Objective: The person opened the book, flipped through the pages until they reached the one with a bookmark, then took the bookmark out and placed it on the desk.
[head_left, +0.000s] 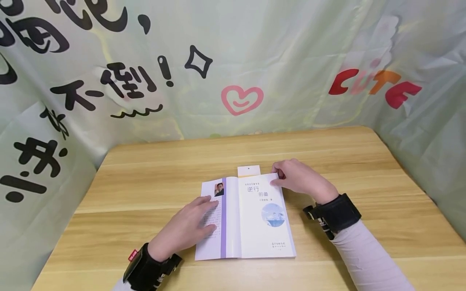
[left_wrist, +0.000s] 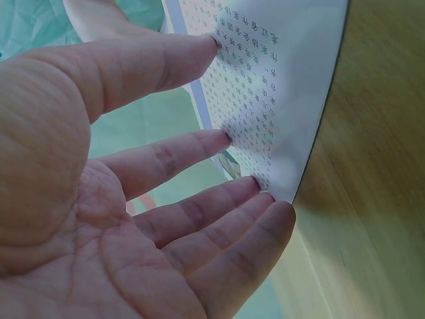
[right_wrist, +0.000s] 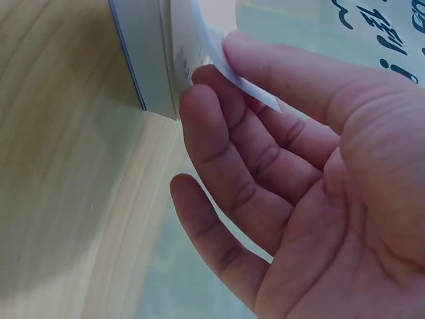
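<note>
An open book (head_left: pixel 255 238) lies on the wooden table, its printed title page on the right and a cover flap (head_left: pixel 229 218) with small text and a portrait on the left. My right hand (head_left: pixel 302 180) pinches the title page's upper right corner between thumb and fingers. In the right wrist view that page (right_wrist: pixel 259 95) curves up from the pages beneath. My left hand (head_left: pixel 185 226) rests its spread fingertips on the flap; up close, the left wrist view shows the flap's printed side (left_wrist: pixel 302 86). A white card with a small hole (head_left: pixel 249 170) sticks out above the book's top edge.
The wooden table (head_left: pixel 145 173) has rounded far corners. Behind it and along both sides hangs a pale green cloth (head_left: pixel 291 48) printed with black characters, a pink heart and coloured letters. A black strap with a camera sits on each wrist.
</note>
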A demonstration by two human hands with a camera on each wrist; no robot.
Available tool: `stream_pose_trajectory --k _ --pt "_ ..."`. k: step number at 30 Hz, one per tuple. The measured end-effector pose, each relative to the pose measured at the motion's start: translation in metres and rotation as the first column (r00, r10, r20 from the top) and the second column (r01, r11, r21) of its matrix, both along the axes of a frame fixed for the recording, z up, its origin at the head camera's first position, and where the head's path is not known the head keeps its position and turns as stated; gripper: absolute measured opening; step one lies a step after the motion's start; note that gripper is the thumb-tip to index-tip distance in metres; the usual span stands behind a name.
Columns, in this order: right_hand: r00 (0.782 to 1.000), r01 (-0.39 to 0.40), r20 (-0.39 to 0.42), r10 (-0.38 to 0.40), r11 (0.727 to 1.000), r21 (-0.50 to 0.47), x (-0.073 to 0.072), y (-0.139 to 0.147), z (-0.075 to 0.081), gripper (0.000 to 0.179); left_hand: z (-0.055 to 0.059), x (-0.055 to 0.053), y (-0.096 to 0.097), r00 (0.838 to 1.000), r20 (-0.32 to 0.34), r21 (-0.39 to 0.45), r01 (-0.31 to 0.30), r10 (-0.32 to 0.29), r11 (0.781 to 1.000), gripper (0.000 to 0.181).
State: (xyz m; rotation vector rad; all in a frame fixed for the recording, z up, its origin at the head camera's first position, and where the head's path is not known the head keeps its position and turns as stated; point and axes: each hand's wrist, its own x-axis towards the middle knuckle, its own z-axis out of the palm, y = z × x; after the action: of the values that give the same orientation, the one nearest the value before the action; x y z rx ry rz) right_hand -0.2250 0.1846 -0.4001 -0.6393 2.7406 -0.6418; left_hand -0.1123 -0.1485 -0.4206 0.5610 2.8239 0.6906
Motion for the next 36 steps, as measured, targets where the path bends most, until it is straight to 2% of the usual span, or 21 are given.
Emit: stream_pose_trajectory --k 16,24,36 --pt "0.999 -0.026 -0.02 0.025 0.998 -0.048 -0.0016 0.005 -0.0036 0.01 0.0009 0.0016 0.0022 0.999 0.031 -0.012 -0.012 0.012 1.0 0.059" --pt "1.0 0.006 -0.005 -0.007 0.997 -0.075 -0.0045 0.0069 -0.0051 0.01 -0.0004 0.0005 0.0017 1.0 0.022 0.0 0.007 -0.007 1.0 0.061" --pt "1.0 0.001 0.004 -0.001 0.996 -0.086 -0.0072 0.0072 -0.0058 0.011 -0.0013 -0.0002 0.0012 1.0 0.029 -0.007 0.0 0.0 1.0 0.061"
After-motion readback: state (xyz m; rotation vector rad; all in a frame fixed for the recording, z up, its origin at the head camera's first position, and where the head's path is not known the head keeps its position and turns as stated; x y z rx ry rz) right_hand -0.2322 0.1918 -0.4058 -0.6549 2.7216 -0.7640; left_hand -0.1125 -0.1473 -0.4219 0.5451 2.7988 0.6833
